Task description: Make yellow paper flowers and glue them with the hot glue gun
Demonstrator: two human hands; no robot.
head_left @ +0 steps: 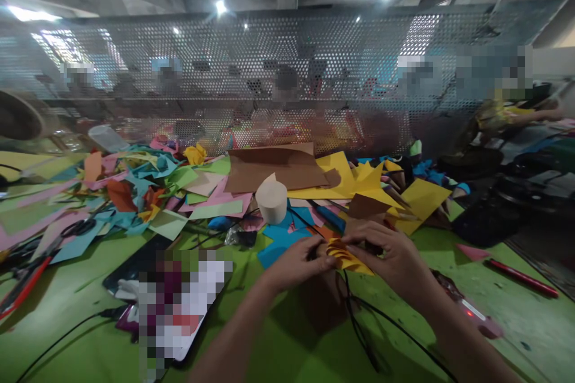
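Both my hands hold a small yellow paper piece point(345, 256) with several curled, overlapping layers, above the green tabletop. My left hand point(294, 260) pinches its left side between thumb and fingers. On the other side, my right hand point(389, 251) grips its right end with bent fingers. Beneath the hands is a dark brown patch point(321, 305), perhaps paper or shadow. Black cables point(353, 317) run just below the piece. Beyond the hands lie a blue paper cutout point(285, 239) and a white paper roll or cup point(272, 200).
Coloured paper scraps point(135, 185) heap across the back, with a large brown sheet point(274, 167). Scissors point(78, 226) and a phone point(193, 311) lie left. To the right are a red pen point(521, 278) and a device with a red light point(476, 314). A perforated metal screen point(251, 48) stands behind.
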